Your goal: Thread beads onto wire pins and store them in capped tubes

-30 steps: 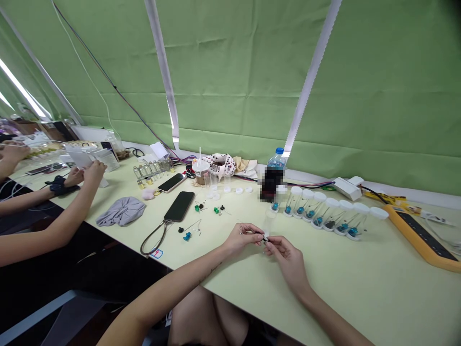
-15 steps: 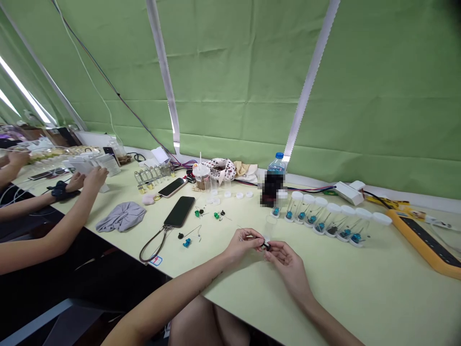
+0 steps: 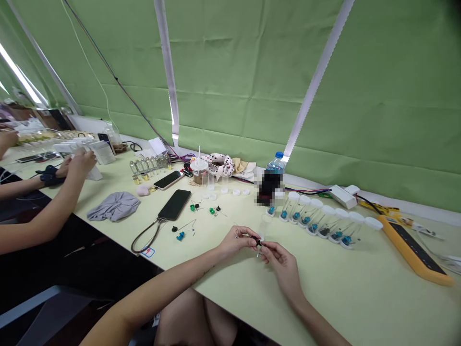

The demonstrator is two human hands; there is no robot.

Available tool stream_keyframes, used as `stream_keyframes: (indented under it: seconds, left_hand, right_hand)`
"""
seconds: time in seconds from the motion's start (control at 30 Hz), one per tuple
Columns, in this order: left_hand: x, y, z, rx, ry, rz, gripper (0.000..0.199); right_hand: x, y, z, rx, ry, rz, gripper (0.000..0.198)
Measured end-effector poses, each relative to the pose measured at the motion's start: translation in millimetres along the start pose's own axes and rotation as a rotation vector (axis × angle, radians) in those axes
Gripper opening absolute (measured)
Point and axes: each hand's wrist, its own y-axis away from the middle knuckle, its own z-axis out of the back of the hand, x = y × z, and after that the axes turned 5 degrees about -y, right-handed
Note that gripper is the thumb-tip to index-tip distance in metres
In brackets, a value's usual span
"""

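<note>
Between my two hands is a small black part [image 3: 257, 241] with a thin metal pin pointing down from it. My left hand [image 3: 237, 241] pinches it from the left, and the fingertips of my right hand [image 3: 281, 262] close on its right side. Just behind my fingers stands a clear tube [image 3: 265, 225]. On the table to the left lie a blue part [image 3: 180, 236], a black knob [image 3: 174, 229] and a bent thin wire. Farther back are green parts [image 3: 212, 211] with black pieces and wires beside them.
Several clear tubes with white lids [image 3: 312, 204], holding mostly blue parts, stand in a row at the right. An orange power strip [image 3: 414, 252] lies beyond. Leftward are a phone with a strap [image 3: 175, 204], a grey cloth [image 3: 113, 206] and a co-worker's hands [image 3: 77, 163].
The head view has shifted slightly, moving the scene left. My fingers have turned the small black part, and its metal pin now shows below it.
</note>
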Motion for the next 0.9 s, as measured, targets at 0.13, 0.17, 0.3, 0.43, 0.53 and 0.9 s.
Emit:
stream_keyframes:
  seconds: [0.13, 0.17, 0.3, 0.43, 0.53, 0.9]
  left_hand:
    - [-0.5, 0.5, -0.7, 0.013, -0.015, 0.012, 0.034]
    - [-0.7, 0.7, -1.3, 0.016, -0.018, 0.020, 0.034]
    - [-1.2, 0.3, -3.3, 0.014, -0.013, 0.019, 0.034]
    - [-2.0, -0.6, -4.1, -0.005, -0.002, 0.012, 0.032]
    - [-2.7, 0.0, -4.0, 0.003, 0.002, 0.021, 0.033]
    - [-3.3, 1.2, -4.3, -0.006, -0.034, 0.029, 0.037]
  right_hand:
    - [4.6, 2.9, -2.2, -0.040, -0.061, -0.023, 0.036]
    - [4.8, 3.3, -2.4, -0.041, -0.060, -0.024, 0.035]
    - [4.5, 3.6, -3.0, -0.026, -0.050, 0.012, 0.027]
    - [3.3, 2.2, -4.3, -0.021, -0.067, -0.023, 0.032]
    - [0.9, 1.5, -4.1, -0.020, -0.097, -0.065, 0.036]
    - [-5.9, -0.8, 1.2, -0.048, -0.052, -0.043, 0.031]
